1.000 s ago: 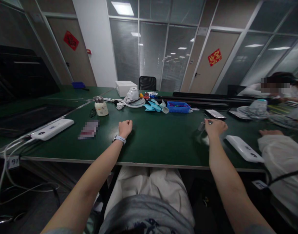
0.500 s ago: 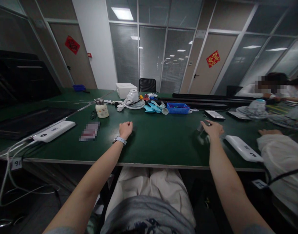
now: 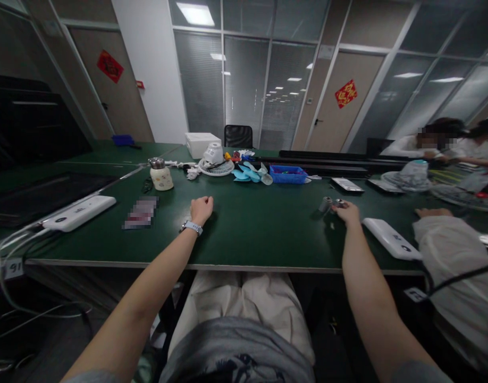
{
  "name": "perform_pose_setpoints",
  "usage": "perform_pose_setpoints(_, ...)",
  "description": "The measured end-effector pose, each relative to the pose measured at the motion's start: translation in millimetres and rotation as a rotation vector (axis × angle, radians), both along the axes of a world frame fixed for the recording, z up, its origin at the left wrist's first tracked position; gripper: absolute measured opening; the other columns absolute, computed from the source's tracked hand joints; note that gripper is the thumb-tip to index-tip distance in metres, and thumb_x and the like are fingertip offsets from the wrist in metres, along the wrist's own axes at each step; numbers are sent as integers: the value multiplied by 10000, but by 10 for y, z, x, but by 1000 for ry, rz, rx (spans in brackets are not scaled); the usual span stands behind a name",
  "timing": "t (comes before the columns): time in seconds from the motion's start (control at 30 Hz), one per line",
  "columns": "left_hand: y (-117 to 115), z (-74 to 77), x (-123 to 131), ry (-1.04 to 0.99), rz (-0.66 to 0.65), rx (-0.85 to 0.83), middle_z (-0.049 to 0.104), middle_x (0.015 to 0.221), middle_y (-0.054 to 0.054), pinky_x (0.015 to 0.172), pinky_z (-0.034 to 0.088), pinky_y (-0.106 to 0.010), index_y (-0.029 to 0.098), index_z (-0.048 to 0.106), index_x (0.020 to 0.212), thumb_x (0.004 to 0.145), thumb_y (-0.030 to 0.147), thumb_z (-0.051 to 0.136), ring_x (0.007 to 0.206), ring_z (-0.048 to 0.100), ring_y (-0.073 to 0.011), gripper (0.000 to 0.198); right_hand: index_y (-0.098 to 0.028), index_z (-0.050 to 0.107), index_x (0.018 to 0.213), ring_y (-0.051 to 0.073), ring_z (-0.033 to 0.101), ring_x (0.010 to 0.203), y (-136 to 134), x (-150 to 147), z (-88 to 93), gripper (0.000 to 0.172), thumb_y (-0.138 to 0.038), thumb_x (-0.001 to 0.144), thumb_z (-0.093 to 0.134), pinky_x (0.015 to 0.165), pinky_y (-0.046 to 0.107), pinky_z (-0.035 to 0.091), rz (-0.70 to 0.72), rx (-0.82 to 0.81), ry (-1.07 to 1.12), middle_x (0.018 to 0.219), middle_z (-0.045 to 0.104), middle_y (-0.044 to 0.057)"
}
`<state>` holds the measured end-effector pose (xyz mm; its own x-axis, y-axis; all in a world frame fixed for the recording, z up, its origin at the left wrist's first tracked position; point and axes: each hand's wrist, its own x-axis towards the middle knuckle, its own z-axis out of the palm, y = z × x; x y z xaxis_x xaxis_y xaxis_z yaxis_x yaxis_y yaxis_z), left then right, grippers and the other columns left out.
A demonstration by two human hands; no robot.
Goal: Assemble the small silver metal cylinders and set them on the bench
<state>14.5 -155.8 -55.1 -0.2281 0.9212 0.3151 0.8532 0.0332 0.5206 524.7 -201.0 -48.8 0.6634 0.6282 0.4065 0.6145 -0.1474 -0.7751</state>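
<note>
Apparently pinching a small metallic cylinder (image 3: 340,203) in the right hand (image 3: 348,214), perhaps by fingertips to keep it steady, just beside a second metallic cylinder (image 3: 327,202) on the worktop (image 3: 268,229). Resting the left hand (image 3: 202,210), curled into a fist, probably for support. Farther out, blue blades (image 3: 246,173) beside a blue tray (image 3: 287,178), likely walled against small parts straying.

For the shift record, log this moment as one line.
left grip: curled | right grip: touching metallic item | beside: grey cylinder
</note>
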Motion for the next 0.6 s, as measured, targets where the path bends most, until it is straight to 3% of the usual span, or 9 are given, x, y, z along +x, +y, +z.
perform_pose_setpoints(0.1,0,0,-3,3,-5,-5,718,853,-94,759,399,-324,222,702,770,893,421,332,870,587,-250,438,-107,701,948,236,667,807,-23,-5,10,351,-269,642,763,748,337,535,-83,-16,73,860,710,130)
perform_pose_setpoints(0.2,11,-10,-6,-16,-1,0,720,855,-95,754,399,-324,223,702,763,895,425,340,865,593,-248,435,-134,695,985,264,665,895,-28,-70,105,357,-264,655,740,820,380,518,-244,42,73,947,714,135)
perform_pose_setpoints(0.27,17,-12,-2,-45,-15,23,719,834,-92,744,401,-320,220,701,749,901,427,346,845,600,-241,438,-139,681,1037,269,662,934,18,-219,193,381,-285,688,717,861,395,502,-252,113,34,1002,709,142)
perform_pose_setpoints(0.33,10,-1,12,-81,-65,63,716,804,-81,741,408,-311,213,705,751,911,438,351,818,609,-228,449,-124,664,1074,262,669,920,108,-502,263,417,-333,714,702,864,394,502,-96,198,-1,1013,708,149)
perform_pose_setpoints(0.43,-39,39,65,-121,-174,143,722,837,-66,781,422,-301,205,728,827,917,460,389,845,615,-214,434,-108,652,1072,244,682,883,264,-1173,271,462,-383,706,717,847,388,522,329,262,31,1006,713,145)
perform_pose_setpoints(0.53,-125,86,156,-148,-277,234,725,983,-60,847,432,-297,205,735,960,905,452,465,955,601,-213,370,-122,654,1055,223,687,904,355,-1971,166,452,-345,676,761,866,379,532,751,202,111,1022,719,132)
perform_pose_setpoints(0.6,-183,108,221,-158,-370,294,715,1066,-53,895,434,-298,214,724,1037,905,440,492,1025,586,-208,350,-128,664,1034,215,691,901,377,-2448,70,432,-301,657,786,865,368,539,905,138,124,1002,726,124)
